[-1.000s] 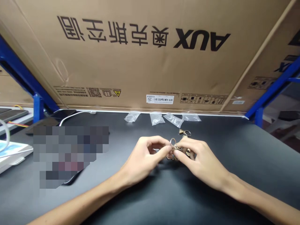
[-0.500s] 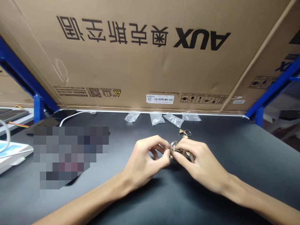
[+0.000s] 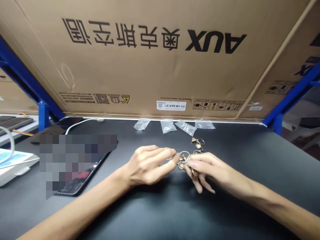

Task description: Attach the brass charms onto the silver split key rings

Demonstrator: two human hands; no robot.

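My right hand (image 3: 210, 171) pinches a tangle of gold hoop jewellery with small charms (image 3: 183, 160) between thumb and fingers, and a charm hangs just below its fingertips. My left hand (image 3: 147, 165) lies to the left, its extended fingertips next to the gold hoop (image 3: 184, 155). A second gold piece with heart-like charms (image 3: 198, 143) lies on the table just beyond the right hand, apart from it.
Several small clear plastic bags (image 3: 168, 126) lie along the far edge of the black table (image 3: 250, 166). A large AUX cardboard box (image 3: 155, 66) in a blue frame stands behind. At left are a phone, white cable and a pixelated patch.
My left hand has drawn back to the left, away from the gold hoop. My right hand has dropped slightly, its lower fingers now spread, and the jewellery shows more between my hands.
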